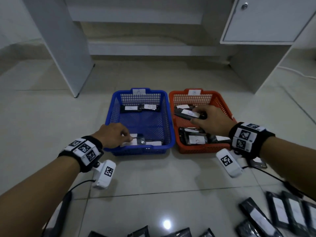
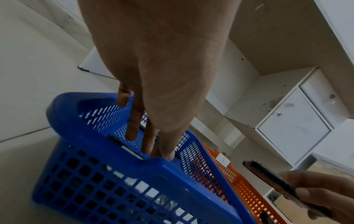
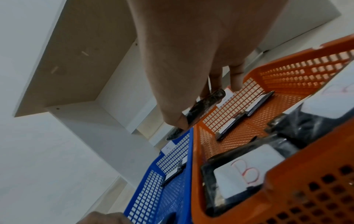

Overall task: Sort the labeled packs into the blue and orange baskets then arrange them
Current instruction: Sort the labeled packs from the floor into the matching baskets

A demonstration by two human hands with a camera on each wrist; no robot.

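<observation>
From the head view, a blue plastic mesh basket [image 1: 140, 122] and an orange plastic mesh basket [image 1: 203, 120] stand side by side on the tiled floor [image 1: 153, 182], blue on the left. The blue one holds two black packs with white labels at its far end [image 1: 139, 108] and a few more at its near end, where the left hand [image 1: 112, 135] pinches a black labelled pack [image 1: 137, 140] low inside the near left corner. The orange one has packs at both ends; the right hand [image 1: 211, 120] grips a black pack with a white label [image 1: 187, 114] above its far half. More black packs [image 1: 277, 214] lie loose on the floor at near right. In the left wrist view, the left hand's fingers [image 2: 134, 125] reach down behind the blue basket's near rim [image 2: 134, 165], thumb and fingertips closed together. In the right wrist view, the right hand [image 3: 187, 63] clamps its pack [image 3: 203, 104] between thumb and fingers, over the edge between the baskets; a near pack in the orange basket shows a red B [image 3: 245, 172].
</observation>
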